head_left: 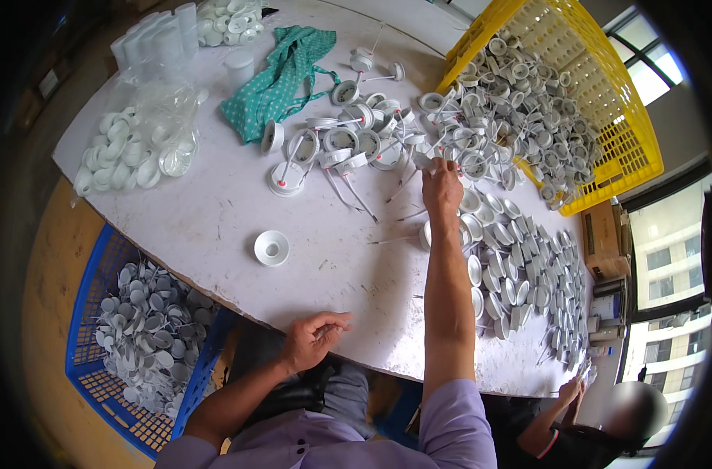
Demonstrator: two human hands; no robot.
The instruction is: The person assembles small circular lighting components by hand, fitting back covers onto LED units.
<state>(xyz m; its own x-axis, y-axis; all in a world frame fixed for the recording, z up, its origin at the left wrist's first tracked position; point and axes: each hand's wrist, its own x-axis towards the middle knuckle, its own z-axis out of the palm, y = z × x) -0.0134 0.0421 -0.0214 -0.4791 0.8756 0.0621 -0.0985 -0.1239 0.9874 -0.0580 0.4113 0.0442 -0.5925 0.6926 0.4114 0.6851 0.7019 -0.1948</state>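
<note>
My right hand (443, 187) reaches across the table to the pile of white round lamp housings (342, 141), many with thin wires. Its fingers are closed on one lamp housing (424, 162) at the pile's near edge, partly hidden by the hand. Close to the table's front edge, my left hand (315, 341) has loosely bent fingers, partly apart, and nothing shows in it. A single white cup-shaped ring (272, 248) with a hole in its middle lies on the table, ahead and to the left of that hand.
A yellow crate (637, 148) tipped toward the table spills more housings. Rows of white housings (520, 273) cover the right side. A teal dotted cloth (274, 86) and bagged white parts (129, 148) lie left. Below stands a filled blue crate (86, 313); another person's hands (572, 389) show lower right.
</note>
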